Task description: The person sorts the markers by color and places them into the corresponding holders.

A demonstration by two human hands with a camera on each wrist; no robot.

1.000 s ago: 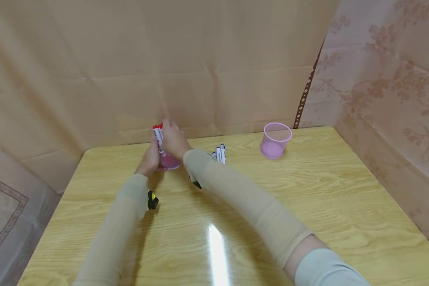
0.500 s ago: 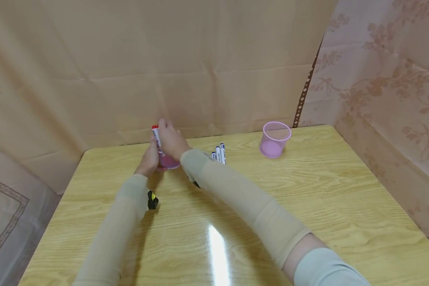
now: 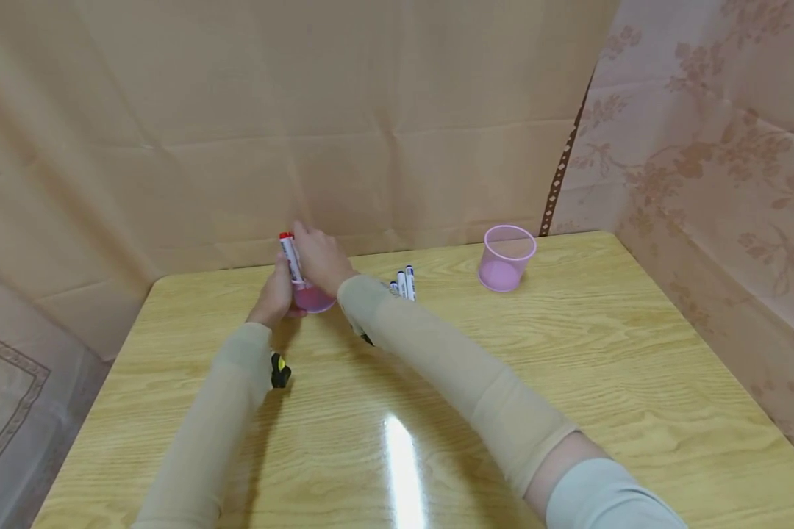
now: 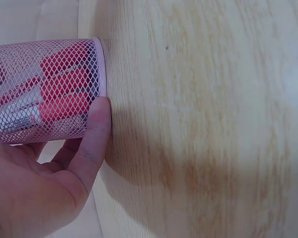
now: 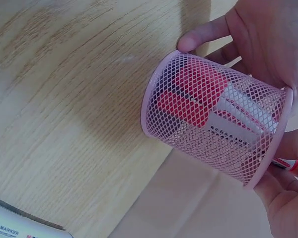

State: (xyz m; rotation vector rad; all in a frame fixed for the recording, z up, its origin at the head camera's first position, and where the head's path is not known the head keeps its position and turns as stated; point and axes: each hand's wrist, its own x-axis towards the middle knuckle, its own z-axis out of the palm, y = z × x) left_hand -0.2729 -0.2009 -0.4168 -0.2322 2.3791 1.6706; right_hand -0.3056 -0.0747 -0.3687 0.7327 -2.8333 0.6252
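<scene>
A pink mesh pen cup stands near the table's back edge. My left hand holds it from the left, its thumb low by the base rim in the left wrist view. White markers with red ends show through the mesh. One red-capped marker leans out above the rim, between the two hands. My right hand is at the cup's mouth, its fingers curled round a red-tipped marker; the fingertips are partly hidden.
Several blue-capped white markers lie on the wooden table, partly behind the right forearm. A second pink mesh cup stands farther right, near the back edge. A beige curtain hangs right behind the table.
The right hand has shifted slightly down at the cup's mouth, and the second red cap there is now mostly covered. The left hand keeps its hold on the cup.
</scene>
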